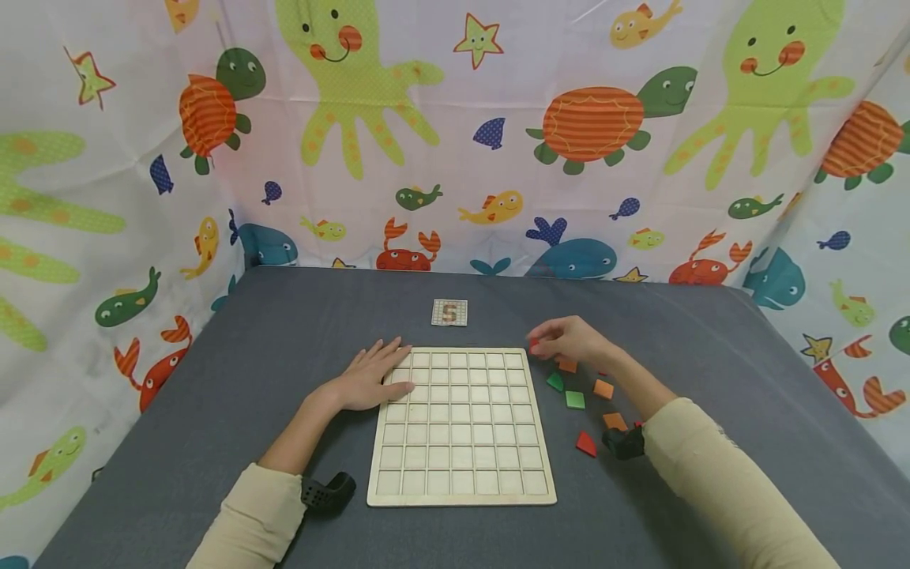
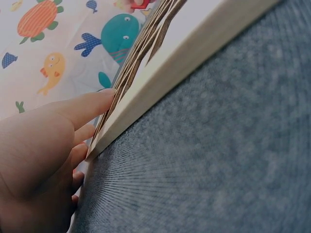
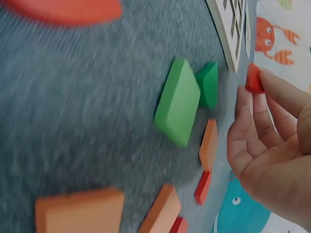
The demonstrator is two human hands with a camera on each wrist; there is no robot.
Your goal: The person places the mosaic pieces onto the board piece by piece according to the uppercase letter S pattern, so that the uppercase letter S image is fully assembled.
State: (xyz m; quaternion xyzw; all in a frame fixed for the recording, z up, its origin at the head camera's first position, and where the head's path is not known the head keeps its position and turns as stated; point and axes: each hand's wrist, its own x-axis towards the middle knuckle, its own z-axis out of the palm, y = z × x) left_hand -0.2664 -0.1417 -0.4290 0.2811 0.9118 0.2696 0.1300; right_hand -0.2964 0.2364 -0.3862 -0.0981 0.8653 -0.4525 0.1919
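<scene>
My left hand (image 1: 368,379) rests with spread, straight fingers on the far left corner of a pale wooden grid board (image 1: 462,500). In the left wrist view its thumb (image 2: 99,101) touches the board's rim. Beyond the board's far right corner, my right hand (image 1: 574,341) pinches a small red tile (image 3: 254,80) between thumb and fingertips, raised off the cloth. Below that hand lie a dark green tile (image 1: 555,382), a light green square tile (image 1: 575,400), several orange tiles (image 1: 603,389) and a red tile (image 1: 586,444) with a curved edge.
A small square card (image 1: 449,313) with a grid and a brownish figure lies behind the board. Grey cloth (image 1: 298,316) covers the table. A curtain (image 1: 455,142) printed with sea animals hangs at the back and sides. Each wrist wears a black device (image 1: 329,493).
</scene>
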